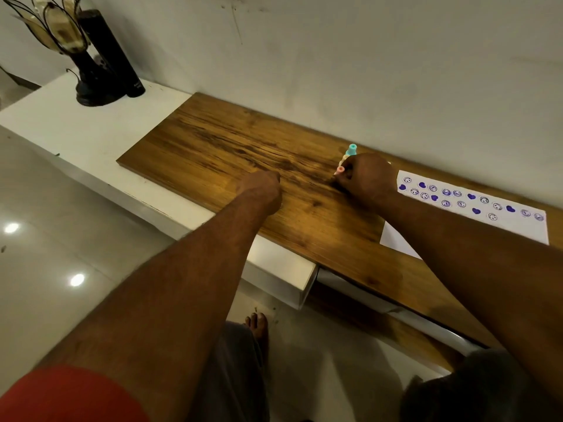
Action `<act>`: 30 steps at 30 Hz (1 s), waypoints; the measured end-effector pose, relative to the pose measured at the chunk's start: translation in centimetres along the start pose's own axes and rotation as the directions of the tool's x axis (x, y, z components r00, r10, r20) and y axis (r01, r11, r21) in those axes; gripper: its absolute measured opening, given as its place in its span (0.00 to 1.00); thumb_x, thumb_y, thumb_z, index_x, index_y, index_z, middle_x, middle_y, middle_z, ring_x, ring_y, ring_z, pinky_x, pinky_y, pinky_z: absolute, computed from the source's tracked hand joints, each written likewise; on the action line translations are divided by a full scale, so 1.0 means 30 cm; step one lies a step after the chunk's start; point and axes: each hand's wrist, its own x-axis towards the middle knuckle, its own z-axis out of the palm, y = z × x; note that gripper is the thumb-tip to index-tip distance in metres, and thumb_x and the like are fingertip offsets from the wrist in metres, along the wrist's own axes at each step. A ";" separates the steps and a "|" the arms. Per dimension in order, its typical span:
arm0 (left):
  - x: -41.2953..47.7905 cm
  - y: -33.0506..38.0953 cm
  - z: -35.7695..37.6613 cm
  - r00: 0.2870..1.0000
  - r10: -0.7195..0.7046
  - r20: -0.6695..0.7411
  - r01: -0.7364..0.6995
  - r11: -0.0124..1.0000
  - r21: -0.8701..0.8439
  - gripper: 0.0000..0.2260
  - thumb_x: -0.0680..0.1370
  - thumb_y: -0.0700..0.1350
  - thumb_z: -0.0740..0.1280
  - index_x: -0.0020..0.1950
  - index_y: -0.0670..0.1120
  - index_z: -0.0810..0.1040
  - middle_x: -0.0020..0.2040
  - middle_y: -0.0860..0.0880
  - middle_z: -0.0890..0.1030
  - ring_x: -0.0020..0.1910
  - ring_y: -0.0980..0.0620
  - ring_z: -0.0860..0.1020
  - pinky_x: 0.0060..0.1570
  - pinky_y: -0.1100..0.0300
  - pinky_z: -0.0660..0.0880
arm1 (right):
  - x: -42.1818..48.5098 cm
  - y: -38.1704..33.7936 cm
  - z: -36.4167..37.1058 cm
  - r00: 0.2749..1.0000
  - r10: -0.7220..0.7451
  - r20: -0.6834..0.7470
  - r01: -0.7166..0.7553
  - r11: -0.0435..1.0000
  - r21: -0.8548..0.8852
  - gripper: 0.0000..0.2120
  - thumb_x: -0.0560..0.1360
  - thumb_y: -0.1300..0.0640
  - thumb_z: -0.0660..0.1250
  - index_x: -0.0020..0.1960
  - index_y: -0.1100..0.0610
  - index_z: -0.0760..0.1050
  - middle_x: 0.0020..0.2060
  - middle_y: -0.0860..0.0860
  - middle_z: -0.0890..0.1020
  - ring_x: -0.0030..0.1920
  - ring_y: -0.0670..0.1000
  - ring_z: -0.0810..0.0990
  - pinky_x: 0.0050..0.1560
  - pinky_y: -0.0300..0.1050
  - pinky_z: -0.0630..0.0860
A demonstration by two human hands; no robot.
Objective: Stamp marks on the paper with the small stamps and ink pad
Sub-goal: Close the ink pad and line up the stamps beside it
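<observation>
A wooden board (231,153) is lying on a white ledge against a bare wall, w/ the paper (475,208), already dotted w/ purple marks, sitting at its right end. The right hand (367,178) is clutching several small stamps (345,161) just left of the sheet, while the left hand (262,187) is resting curled shut on bare wood, apparently holding nothing. No ink pad is showing, so stamps bunched in one fist risk slipping or smudging the sheet.

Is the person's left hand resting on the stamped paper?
No. The left hand lies closed on the bare wooden board, well apart from the paper, which sits by the right hand.
</observation>
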 end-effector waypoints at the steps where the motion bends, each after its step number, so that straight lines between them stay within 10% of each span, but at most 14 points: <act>1: 0.000 0.001 0.001 1.000 0.003 -0.002 -0.003 1.000 0.002 0.23 0.78 0.50 0.75 0.71 0.48 0.75 0.67 0.44 0.78 0.65 0.43 0.78 0.60 0.49 0.76 | 0.000 -0.002 0.003 1.000 -0.001 0.000 0.001 1.000 0.000 0.17 0.75 0.40 0.72 0.54 0.51 0.84 0.46 0.52 0.85 0.44 0.50 0.78 0.41 0.44 0.70; 23: -0.014 0.005 -0.009 1.000 -0.010 0.019 0.010 1.000 -0.002 0.24 0.79 0.50 0.74 0.73 0.49 0.74 0.68 0.44 0.77 0.66 0.42 0.77 0.63 0.46 0.76 | -0.031 -0.004 -0.075 0.986 -0.009 -0.164 0.023 0.996 0.085 0.24 0.70 0.30 0.69 0.55 0.48 0.83 0.45 0.47 0.85 0.46 0.51 0.82 0.43 0.44 0.75; 30: -0.009 0.004 -0.015 1.000 -0.001 0.011 0.001 1.000 0.009 0.22 0.80 0.49 0.73 0.72 0.47 0.75 0.68 0.43 0.78 0.66 0.42 0.77 0.62 0.48 0.76 | -0.028 0.151 -0.117 0.992 0.061 0.111 -0.051 0.994 -0.092 0.51 0.63 0.23 0.71 0.77 0.50 0.65 0.74 0.54 0.72 0.72 0.60 0.71 0.69 0.65 0.67</act>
